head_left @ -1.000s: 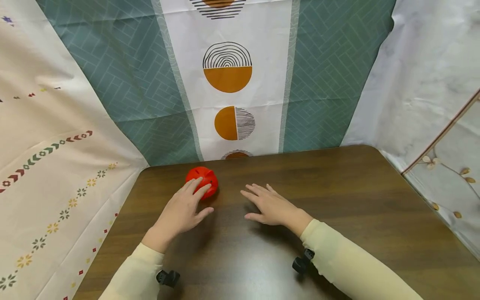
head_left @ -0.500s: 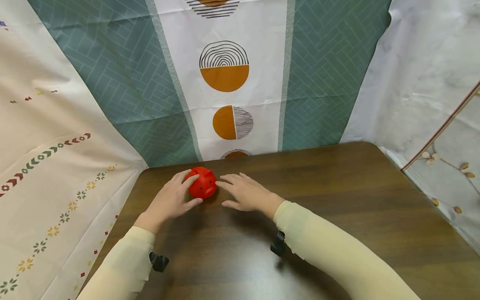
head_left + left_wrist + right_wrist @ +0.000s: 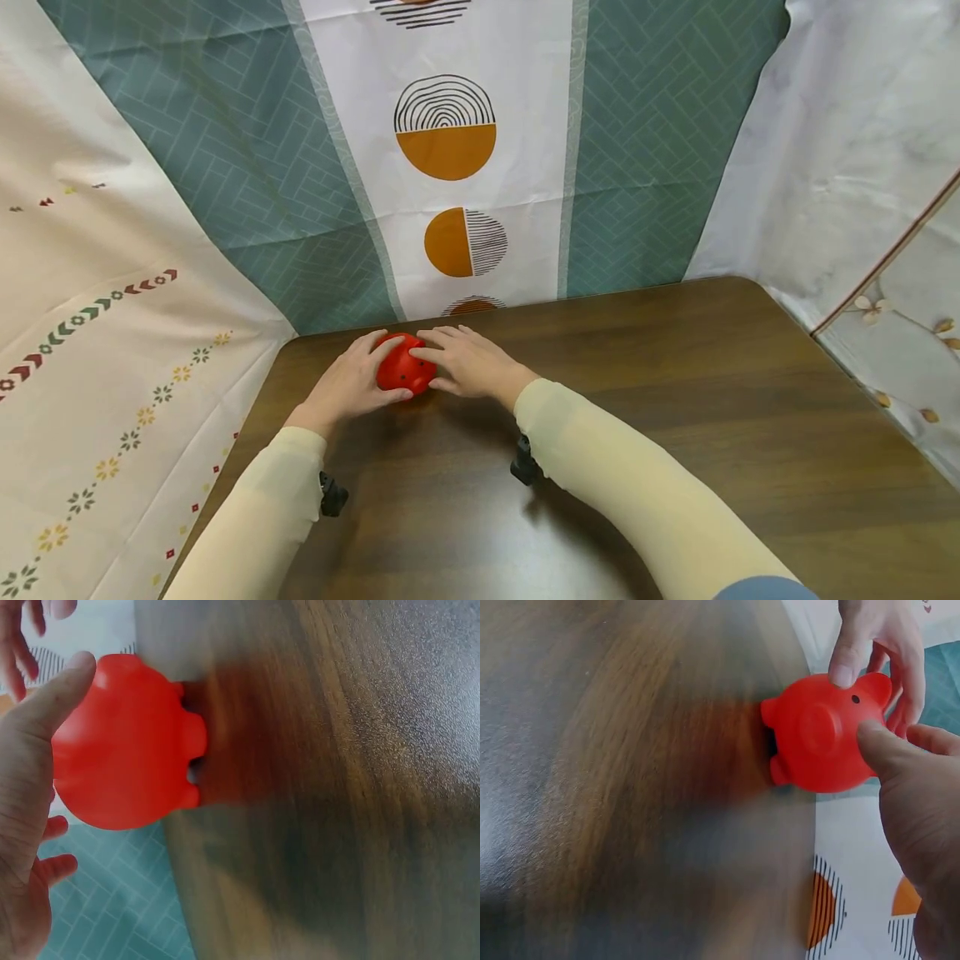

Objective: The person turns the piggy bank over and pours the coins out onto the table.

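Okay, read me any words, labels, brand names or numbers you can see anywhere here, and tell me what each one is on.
None: no words, numbers or brand marks can be read in any view.
The red piggy bank, held between the left hand and right hand, is plain red with only dot eyes.
The hanging cloths carry only patterns: half circles, herringbone, small flowers.
The wooden table bears no label.

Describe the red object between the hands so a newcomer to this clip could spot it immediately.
On the dark wooden table, look at the far left corner, near the green patterned cloth. There the left hand and right hand cup a small red pig-shaped toy, with a snout and dot eyes; it is the only object on the table.
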### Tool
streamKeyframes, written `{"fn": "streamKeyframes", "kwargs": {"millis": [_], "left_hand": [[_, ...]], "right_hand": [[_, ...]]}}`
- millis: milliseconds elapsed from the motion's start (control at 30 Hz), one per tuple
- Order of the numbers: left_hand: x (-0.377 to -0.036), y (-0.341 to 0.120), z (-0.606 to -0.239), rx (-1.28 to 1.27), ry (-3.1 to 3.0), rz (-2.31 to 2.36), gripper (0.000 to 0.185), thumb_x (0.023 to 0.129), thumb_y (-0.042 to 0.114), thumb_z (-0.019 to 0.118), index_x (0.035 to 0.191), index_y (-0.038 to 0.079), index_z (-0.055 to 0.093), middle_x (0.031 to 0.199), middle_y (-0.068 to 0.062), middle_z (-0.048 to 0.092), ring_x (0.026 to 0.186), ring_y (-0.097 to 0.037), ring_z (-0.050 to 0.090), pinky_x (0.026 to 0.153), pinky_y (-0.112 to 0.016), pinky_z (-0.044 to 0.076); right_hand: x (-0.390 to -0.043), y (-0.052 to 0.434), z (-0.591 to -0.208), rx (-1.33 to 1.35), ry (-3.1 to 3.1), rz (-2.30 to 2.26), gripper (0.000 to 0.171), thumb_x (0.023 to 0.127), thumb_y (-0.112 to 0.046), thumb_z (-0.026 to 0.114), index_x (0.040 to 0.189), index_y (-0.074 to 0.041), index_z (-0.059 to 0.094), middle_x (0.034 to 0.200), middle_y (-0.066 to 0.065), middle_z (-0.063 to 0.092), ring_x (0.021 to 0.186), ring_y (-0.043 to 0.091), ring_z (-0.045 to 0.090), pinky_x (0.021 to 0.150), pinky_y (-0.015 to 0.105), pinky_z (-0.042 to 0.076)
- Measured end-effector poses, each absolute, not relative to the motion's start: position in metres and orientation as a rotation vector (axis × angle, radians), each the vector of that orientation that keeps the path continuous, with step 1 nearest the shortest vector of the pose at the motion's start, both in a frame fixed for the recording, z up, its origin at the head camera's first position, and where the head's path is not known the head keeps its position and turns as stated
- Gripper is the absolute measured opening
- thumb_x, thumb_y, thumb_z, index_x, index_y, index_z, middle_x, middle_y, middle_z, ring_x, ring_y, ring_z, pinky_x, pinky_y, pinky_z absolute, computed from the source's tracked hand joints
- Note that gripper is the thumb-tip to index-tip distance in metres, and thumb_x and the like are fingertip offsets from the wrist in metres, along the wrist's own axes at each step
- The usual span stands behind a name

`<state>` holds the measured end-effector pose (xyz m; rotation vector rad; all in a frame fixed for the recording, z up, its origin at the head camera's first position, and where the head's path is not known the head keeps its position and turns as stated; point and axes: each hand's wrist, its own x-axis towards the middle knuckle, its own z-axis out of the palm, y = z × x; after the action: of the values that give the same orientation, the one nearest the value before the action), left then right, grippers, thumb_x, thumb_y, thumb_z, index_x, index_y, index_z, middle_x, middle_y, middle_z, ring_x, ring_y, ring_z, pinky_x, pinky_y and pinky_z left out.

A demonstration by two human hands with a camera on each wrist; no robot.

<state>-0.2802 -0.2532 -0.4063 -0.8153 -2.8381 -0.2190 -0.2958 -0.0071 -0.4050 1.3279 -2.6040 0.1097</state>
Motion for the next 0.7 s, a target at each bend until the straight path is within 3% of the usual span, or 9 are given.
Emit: {"fn": "streamKeyframes", "kwargs": {"millis": [433, 700], "left_hand": [[-0.288, -0.259, -0.424, -0.821, -2.84, -0.311, 0.088, 0.071, 0.045, 0.082, 0.146, 0.02, 0.042, 0.149, -0.015, 0.035, 0.131, -0.035, 0.037, 0.096, -0.054, 0.045], [-0.289, -0.263, -0.437, -0.766, -2.793, -0.394, 0.085, 0.071, 0.041, 0.084, 0.144, 0.02, 0.045, 0.149, -0.013, 0.036, 0.132, -0.034, 0.038, 0.099, -0.054, 0.043]], "right_hand": [[-0.309, -0.019, -0.407, 1.348, -2.784, 0.245, 0.07, 0.088, -0.039, 0.068, 0.15, -0.029, 0.035, 0.156, -0.004, 0.028, 0.139, 0.02, 0.032, 0.109, 0.053, 0.031], [-0.314, -0.024, -0.417, 1.33, -2.795, 0.508, 0.056, 0.092, -0.031, 0.064, 0.145, -0.028, 0.044, 0.153, -0.006, 0.033, 0.133, 0.017, 0.041, 0.108, 0.04, 0.035]]}}
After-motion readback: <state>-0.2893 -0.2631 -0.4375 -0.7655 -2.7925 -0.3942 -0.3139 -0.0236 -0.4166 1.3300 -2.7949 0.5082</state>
